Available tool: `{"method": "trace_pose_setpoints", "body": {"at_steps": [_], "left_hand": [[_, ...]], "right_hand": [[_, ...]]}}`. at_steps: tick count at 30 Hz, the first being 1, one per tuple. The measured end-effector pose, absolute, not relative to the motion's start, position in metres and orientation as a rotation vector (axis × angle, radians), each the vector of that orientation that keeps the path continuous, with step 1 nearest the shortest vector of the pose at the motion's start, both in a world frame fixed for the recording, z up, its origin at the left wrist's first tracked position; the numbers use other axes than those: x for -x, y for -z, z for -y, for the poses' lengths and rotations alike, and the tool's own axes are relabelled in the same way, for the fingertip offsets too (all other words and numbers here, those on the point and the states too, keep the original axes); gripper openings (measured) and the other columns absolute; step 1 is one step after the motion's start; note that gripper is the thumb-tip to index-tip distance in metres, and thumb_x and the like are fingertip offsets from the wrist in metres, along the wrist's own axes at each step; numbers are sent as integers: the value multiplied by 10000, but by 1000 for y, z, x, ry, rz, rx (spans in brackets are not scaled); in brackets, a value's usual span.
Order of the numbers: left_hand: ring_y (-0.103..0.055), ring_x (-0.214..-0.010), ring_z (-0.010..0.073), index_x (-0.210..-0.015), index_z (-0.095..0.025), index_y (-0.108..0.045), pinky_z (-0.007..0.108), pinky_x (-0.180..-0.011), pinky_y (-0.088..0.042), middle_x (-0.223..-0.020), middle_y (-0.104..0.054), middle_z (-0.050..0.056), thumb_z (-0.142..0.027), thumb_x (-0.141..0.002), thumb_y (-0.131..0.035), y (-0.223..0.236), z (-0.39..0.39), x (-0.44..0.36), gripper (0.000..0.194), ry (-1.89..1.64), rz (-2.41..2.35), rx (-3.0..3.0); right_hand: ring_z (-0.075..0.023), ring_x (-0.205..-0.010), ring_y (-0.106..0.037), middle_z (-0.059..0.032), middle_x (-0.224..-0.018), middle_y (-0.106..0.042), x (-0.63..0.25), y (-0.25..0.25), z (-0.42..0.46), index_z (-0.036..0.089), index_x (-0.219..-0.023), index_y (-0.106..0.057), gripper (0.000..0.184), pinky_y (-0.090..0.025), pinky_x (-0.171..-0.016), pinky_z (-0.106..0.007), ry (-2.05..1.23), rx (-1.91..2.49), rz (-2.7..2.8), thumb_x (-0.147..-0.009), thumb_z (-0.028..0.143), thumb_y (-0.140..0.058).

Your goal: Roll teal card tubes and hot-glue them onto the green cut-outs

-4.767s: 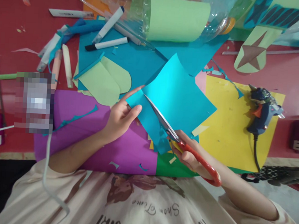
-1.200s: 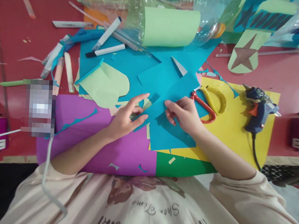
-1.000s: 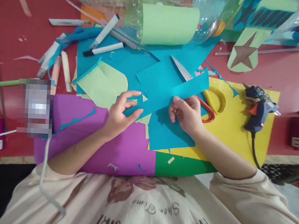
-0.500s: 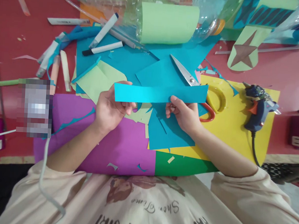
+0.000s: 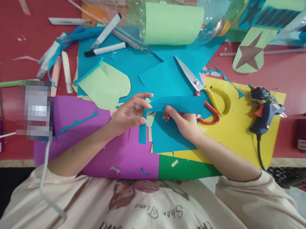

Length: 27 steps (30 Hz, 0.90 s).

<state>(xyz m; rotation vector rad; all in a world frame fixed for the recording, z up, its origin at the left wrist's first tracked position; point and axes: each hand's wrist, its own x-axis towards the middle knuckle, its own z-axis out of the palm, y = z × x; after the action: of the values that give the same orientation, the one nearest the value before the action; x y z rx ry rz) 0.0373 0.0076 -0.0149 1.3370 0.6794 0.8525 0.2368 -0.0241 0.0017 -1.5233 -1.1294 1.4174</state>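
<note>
A blue paper strip [image 5: 181,104] is pinched between the thumb and fingers of my right hand [image 5: 184,124], near its middle. Its right end reaches over the red handle of the scissors [image 5: 188,73], which lie with their blades apart. My left hand [image 5: 128,115] is at the strip's left end, thumb and fingers spread apart. Below that thumb a narrow blue piece [image 5: 142,132] hangs or lies; it looks like the strip's bent-down end, but the join is hidden by the fingers. Under the hands are a blue sheet [image 5: 176,139] and pale green scraps.
A hot glue gun [image 5: 264,117] lies on yellow paper [image 5: 233,139] to the right. Plastic bottles, one with a green paper band [image 5: 173,25], lie at the back. Markers [image 5: 106,31] are scattered at left. A blurred device [image 5: 37,110] with a cable sits on purple paper [image 5: 89,152].
My left hand has moved right and its fingers have spread. The strip has shifted slightly down, turned darker, and its left end now appears bent downward. My right hand still holds it.
</note>
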Motion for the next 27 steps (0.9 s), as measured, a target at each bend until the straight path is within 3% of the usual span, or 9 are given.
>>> {"method": "trace_pose_setpoints", "body": {"at_steps": [4,9,11,17,21,23,27], "left_hand": [[-603,-1057,160,-980,-266,-594,206,-723,-526,-1237,-567,50,-374,-746,-756,14,-6,-39,305,-876,-681,-1370],[-571,-702,78,-896,-224,-576,160,-558,-454,-861,-595,-4,-442,-746,-741,16,-6,-41,312,-979,-862,-1430],[-555,-659,67,-876,-216,-563,152,-539,-439,-798,-579,-19,-451,-756,-729,17,-7,-42,312,-1020,-952,-1419],[-652,-930,137,-967,-206,-628,206,-726,-536,-987,-680,40,-479,-773,-698,15,-4,-45,342,-1032,-1066,-1524],[-670,-979,163,-957,-194,-665,235,-784,-561,-998,-709,52,-408,-810,-684,12,-2,-45,260,-1022,-1010,-1544],[-685,-931,158,-953,-194,-663,218,-728,-573,-992,-707,48,-405,-802,-692,11,-1,-45,261,-1024,-1000,-1516],[-687,-615,104,-1071,-217,-610,187,-532,-569,-867,-694,5,-411,-796,-695,8,1,-45,347,-875,-955,-1363]], "right_hand": [[-157,-556,-593,-36,-578,-644,-236,0,26,205,-557,-566,540,-514,-556,-305,-1453,1505,1134,-638,735,-626],[-182,-578,-632,-56,-562,-661,-235,0,28,199,-527,-598,603,-544,-642,-342,-1551,1453,1178,-635,791,-570],[-187,-596,-647,-66,-586,-675,-236,-1,28,191,-542,-614,606,-546,-650,-343,-1637,1408,1166,-633,788,-575],[-164,-615,-642,-50,-634,-691,-237,-2,29,181,-585,-641,537,-529,-688,-325,-1690,1452,1095,-623,717,-657],[-136,-563,-612,-24,-573,-659,-235,-5,26,187,-562,-617,476,-518,-688,-312,-1617,1431,1139,-691,644,-660],[-130,-548,-606,-18,-557,-647,-233,-5,24,189,-552,-605,467,-518,-680,-308,-1617,1385,1137,-711,625,-656],[-122,-524,-599,-9,-557,-643,-232,-4,23,189,-562,-597,453,-517,-631,-292,-1633,1338,1078,-702,612,-676]]}}
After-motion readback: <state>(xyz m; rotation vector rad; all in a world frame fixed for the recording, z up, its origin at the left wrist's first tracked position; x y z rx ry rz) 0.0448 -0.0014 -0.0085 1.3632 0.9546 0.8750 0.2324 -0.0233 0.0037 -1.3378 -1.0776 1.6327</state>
